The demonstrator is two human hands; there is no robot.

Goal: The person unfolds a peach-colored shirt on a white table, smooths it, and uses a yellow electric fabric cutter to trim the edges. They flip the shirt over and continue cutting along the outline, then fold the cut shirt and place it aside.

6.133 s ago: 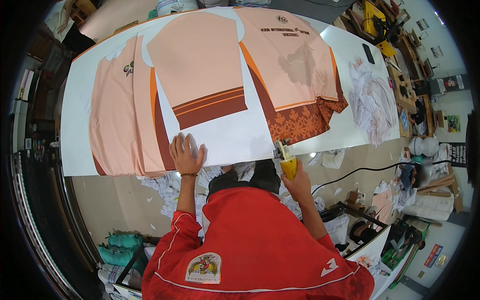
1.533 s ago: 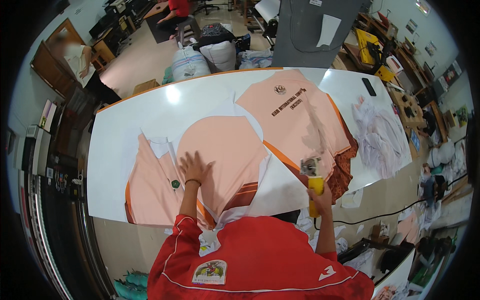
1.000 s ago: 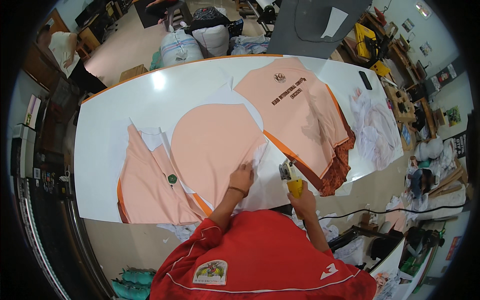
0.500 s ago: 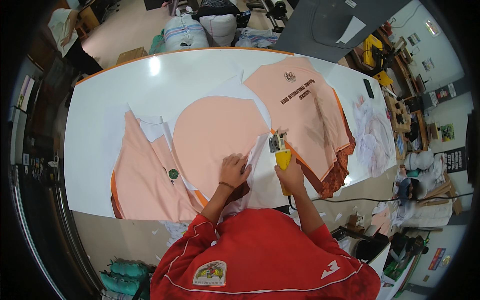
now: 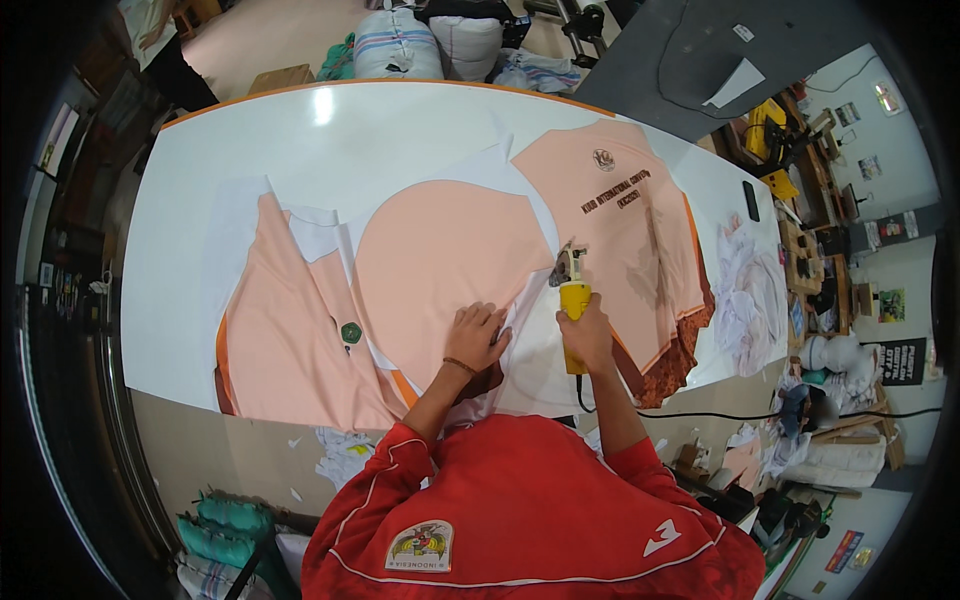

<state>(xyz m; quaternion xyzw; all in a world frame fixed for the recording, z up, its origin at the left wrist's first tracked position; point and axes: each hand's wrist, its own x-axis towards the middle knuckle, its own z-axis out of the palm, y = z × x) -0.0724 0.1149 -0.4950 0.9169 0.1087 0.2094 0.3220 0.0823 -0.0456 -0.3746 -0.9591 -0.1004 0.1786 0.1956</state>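
Note:
My right hand grips a yellow hand-held electric fabric cutter, its metal head pointing away from me. That head is at the narrow gap between two printed peach fabric pieces. To its right lies the peach panel with dark lettering, edged in orange and dark red. My left hand rests with fingers spread on the lower right of the rounded peach panel, next to a white strip of cloth. Something small and dark shows beside its thumb, too unclear to name. Another peach piece with a green emblem lies farther left.
Everything lies on a white table with an orange far edge. Crumpled white scraps and a black phone sit at its right. The cutter's black cord runs off right. Stuffed sacks stand beyond; a person is at far left.
The whole view has shifted a little. The cutter has moved slightly away from me and stands straighter in my right hand. My left hand stays on the cloth.

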